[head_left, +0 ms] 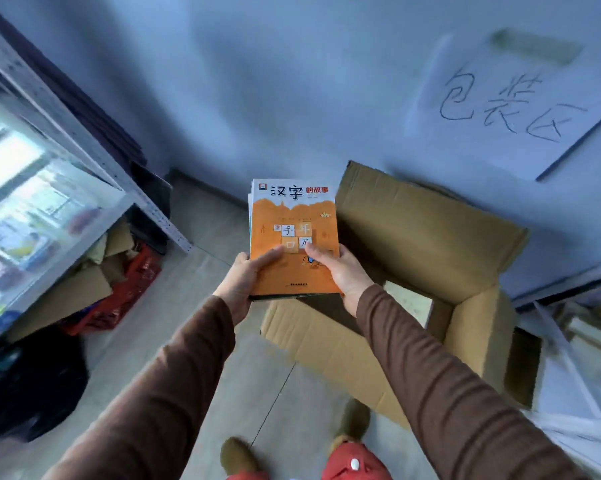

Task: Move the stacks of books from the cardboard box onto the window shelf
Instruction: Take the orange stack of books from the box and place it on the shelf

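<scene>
1. Head view shows me the stack of books (294,237) lifted in the air, above the near-left corner of the cardboard box (430,265), which stands open on the floor (205,341).
2. Both grips are closed on the stack: the left hand (243,278) holds its lower left edge with the thumb on the orange cover, and the right hand (340,271) holds the lower right edge in the same way.
3. I think the main risk is that the books slide apart. The hands hold only the near end, so if the stack tilts forward, the far end may drop and the thin books may slip out.
4. The window shelf (49,202) is at the left, well apart from the stack. Its metal post (146,202) stands between, and I judge that a fast turn could knock a corner of the stack against it.
5. Under the shelf lie cardboard scraps (94,285), a red crate (129,289) and a black bag (25,375); they could catch my feet when I step left.
6. A paper sign (510,109) hangs on the wall, out of the way.
</scene>
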`<act>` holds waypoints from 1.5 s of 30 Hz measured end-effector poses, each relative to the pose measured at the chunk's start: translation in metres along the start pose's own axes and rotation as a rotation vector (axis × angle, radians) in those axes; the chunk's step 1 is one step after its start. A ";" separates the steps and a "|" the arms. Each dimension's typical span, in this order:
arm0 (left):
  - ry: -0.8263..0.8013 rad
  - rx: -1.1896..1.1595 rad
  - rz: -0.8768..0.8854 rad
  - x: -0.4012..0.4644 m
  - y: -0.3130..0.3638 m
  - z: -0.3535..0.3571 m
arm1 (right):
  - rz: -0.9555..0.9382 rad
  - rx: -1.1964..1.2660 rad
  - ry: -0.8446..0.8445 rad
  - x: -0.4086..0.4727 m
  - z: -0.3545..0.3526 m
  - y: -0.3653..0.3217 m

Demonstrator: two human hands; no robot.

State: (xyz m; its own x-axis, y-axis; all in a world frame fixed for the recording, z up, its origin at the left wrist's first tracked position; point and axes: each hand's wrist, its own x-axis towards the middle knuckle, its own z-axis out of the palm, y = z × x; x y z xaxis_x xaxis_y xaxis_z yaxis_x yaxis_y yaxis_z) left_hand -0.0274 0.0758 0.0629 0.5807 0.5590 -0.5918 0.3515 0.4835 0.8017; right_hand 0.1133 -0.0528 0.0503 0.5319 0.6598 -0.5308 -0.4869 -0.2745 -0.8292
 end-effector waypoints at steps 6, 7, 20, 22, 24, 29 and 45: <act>0.122 -0.060 0.149 -0.074 0.051 -0.170 | -0.131 -0.061 -0.155 -0.033 0.187 -0.036; 0.132 -0.066 0.170 -0.086 0.058 -0.199 | -0.151 -0.070 -0.176 -0.039 0.218 -0.039; 0.407 -0.210 0.372 -0.179 0.131 -0.465 | -0.219 -0.133 -0.522 -0.047 0.528 -0.085; 0.460 -0.198 0.407 -0.176 0.145 -0.499 | -0.220 -0.123 -0.576 -0.032 0.568 -0.092; 0.509 -0.204 0.444 -0.172 0.160 -0.529 | -0.225 -0.116 -0.633 -0.015 0.607 -0.101; 0.633 -0.218 0.496 -0.165 0.200 -0.598 | -0.204 -0.110 -0.767 0.025 0.700 -0.119; 0.764 -0.127 0.721 -0.128 0.283 -0.813 | -0.442 -0.297 -1.063 0.123 0.931 -0.175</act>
State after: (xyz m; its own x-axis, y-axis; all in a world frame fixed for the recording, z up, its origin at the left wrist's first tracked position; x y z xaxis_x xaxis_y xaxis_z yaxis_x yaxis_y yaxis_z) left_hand -0.5989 0.6888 0.2967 -0.0107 0.9959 0.0896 0.0024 -0.0895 0.9960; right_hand -0.3808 0.7274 0.2936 -0.2962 0.9491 0.1067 -0.1515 0.0637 -0.9864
